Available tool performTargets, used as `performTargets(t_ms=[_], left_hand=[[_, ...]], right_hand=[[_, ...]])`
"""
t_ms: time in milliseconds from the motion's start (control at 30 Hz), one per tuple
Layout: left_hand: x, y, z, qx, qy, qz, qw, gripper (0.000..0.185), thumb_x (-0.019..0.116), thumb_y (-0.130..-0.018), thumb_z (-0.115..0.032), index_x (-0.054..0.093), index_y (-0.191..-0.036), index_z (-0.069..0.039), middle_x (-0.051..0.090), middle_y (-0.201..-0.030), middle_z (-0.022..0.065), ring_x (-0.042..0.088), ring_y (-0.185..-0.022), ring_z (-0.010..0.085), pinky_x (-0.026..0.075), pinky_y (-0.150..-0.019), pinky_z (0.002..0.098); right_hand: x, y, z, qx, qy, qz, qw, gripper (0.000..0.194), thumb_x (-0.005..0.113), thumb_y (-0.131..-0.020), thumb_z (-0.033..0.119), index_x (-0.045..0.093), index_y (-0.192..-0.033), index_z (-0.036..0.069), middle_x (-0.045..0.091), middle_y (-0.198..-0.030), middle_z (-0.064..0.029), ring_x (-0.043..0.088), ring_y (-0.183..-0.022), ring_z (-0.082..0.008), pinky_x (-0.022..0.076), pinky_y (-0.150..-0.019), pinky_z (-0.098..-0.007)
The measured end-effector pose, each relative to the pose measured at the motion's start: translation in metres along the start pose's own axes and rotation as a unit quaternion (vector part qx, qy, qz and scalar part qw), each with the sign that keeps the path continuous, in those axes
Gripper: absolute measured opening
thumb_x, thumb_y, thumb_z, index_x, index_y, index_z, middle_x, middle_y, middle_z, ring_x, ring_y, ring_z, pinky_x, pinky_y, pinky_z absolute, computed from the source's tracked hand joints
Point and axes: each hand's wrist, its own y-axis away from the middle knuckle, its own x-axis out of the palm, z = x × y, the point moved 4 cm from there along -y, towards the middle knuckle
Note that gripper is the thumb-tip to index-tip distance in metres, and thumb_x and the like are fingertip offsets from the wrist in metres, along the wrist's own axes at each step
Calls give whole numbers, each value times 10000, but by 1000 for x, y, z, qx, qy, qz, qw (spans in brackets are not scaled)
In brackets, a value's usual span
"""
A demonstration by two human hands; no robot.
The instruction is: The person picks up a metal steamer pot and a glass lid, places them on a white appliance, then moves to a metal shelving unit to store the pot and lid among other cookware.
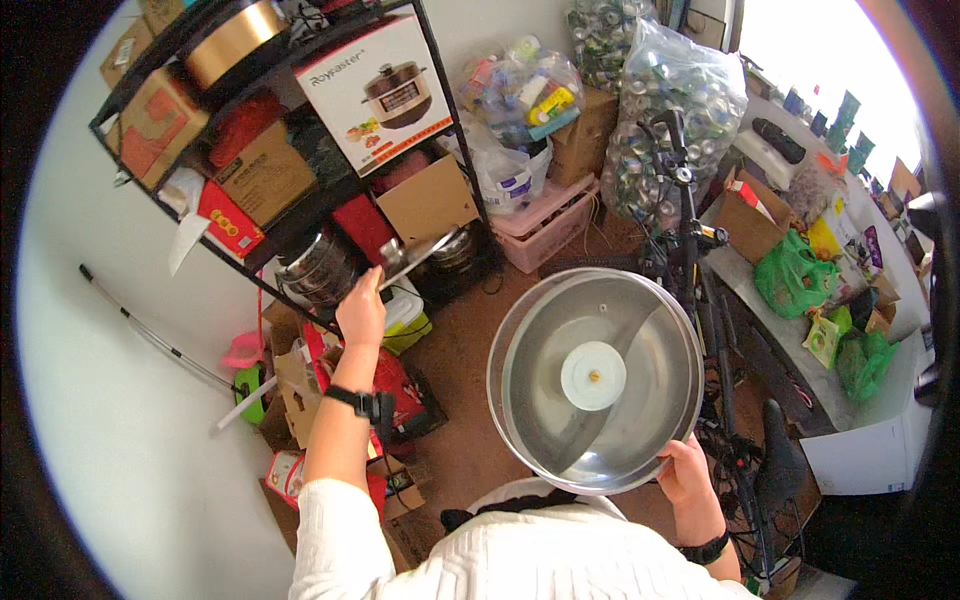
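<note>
My right hand (684,469) grips the near right rim of a large round metal pot lid (540,360), with its pale round centre (592,375) facing up. My left hand (362,307) is raised in front of the shelf and holds a flat round lid (418,259) by its edge, seen nearly edge-on, with a knob on its far side. Stacked metal pots (319,266) stand on the lower shelf just beyond my left hand. My left fingers are partly hidden behind the hand.
A black metal shelf (442,75) holds cartons and a boxed cooker (379,94). Beyond the large lid are a pink plastic bin (536,240) and bags of cans (675,97). A bicycle (686,225) stands at right beside a cluttered counter (731,289). Cartons lie below my left forearm.
</note>
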Motion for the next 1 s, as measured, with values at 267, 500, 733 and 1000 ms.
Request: performTargets(t_ms=[267,500,733,1000], left_hand=[[119,-136,27,81,-95,-17,992,406,519,-849,-43,574,-1242,-128,584,-1269,98,574,-1139,296,491,-927,399],[195,-190,67,122,-97,-19,988,427,508,-839,4,579,-1242,-119,580,-1274,102,562,-1156,308,467,-962,411],[180,-164,111,117,-67,21,991,497,517,-777,85,587,-1233,-101,589,-1262,98,556,-1168,299,471,-967,396],[101,-115,173,31,-79,63,994,470,499,-754,97,631,-1173,-71,626,-1193,128,586,-1126,306,493,-936,387]], right_hand=[[85,-95,23,29,-2,19,999,457,490,-698,-89,545,-1131,48,634,-948,-65,630,-773,-196,537,-594,-298],[126,-160,8,14,-5,-24,1000,473,487,-699,-97,536,-1148,43,629,-980,-31,617,-858,-190,513,-738,-310],[193,-229,-6,6,38,-76,996,480,480,-715,-77,500,-1171,67,592,-908,-45,547,-612,-140,401,-430,-232],[275,-357,-32,52,70,15,996,590,446,-724,-86,401,-1269,135,552,-875,-66,516,-572,-162,361,-369,-263]])
